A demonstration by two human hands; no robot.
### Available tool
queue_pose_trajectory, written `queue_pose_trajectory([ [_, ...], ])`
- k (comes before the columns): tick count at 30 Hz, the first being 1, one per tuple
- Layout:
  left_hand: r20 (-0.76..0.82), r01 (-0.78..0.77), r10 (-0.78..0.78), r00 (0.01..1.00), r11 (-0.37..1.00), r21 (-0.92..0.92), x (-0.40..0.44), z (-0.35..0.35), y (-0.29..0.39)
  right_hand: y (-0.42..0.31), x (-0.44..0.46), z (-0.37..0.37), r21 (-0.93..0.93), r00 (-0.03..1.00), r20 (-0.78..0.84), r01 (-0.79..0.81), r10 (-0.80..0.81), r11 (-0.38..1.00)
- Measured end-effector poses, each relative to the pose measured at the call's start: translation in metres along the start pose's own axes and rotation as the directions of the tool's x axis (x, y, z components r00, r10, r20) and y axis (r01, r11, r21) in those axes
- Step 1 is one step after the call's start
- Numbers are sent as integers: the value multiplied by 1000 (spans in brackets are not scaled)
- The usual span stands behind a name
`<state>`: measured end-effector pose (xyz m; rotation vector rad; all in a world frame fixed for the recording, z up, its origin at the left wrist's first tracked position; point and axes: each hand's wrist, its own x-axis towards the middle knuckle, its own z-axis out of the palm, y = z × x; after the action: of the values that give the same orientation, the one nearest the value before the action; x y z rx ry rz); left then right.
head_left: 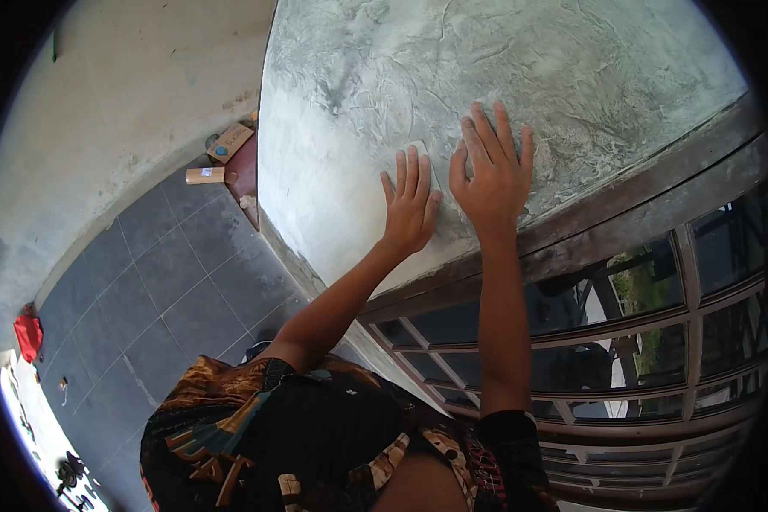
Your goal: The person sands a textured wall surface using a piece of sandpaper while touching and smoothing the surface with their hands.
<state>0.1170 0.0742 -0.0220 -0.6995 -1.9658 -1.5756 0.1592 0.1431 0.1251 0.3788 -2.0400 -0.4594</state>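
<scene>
Both of my hands lie against a grey-white wall [350,111] with a rough, streaky plaster surface. My left hand [411,209] is flat with its fingers stretched out, over a thin pale sheet [435,177]. Only the edges of that sheet show beside the fingers, and its kind is not clear. To the right, my right hand [491,175] presses on the wall with its fingers spread. Nothing shows under the right palm. A gap of bare plaster separates the two hands.
A brown wooden window frame [606,222] with dark reflecting panes borders the wall. Dark grey floor tiles [166,282] lie below left. In the corner are a cardboard box [229,142] and a small tan packet [205,176]. A red bag [28,337] sits farther left.
</scene>
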Motion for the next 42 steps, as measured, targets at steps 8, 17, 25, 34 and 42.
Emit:
queue_pose_trajectory([
  [8, -107, -30, 30, 994, 1000, 10, 52, -17, -7, 2, 0, 0, 3, 999, -32, 6, -6, 1000],
  [17, -84, 43, -38, 996, 998, 51, 73, -31, -2, -1, -1, -2, 5, 1000, -24, -7, 7, 1000],
  [25, -66, -24, 24, 998, 1000, -6, 64, -25, 2, -1, 0, -1, 23, 999, -41, -7, 8, 1000],
  [34, 41, -60, 58, 997, 997, 41, 26, -4, 8, -1, 1, -3, 41, 1000, 6, -31, 31, 999],
  [42, 54, -91, 87, 995, 993, 73, 12, 1, 8, -1, -1, -1, 40, 1000, -18, -24, 25, 999],
])
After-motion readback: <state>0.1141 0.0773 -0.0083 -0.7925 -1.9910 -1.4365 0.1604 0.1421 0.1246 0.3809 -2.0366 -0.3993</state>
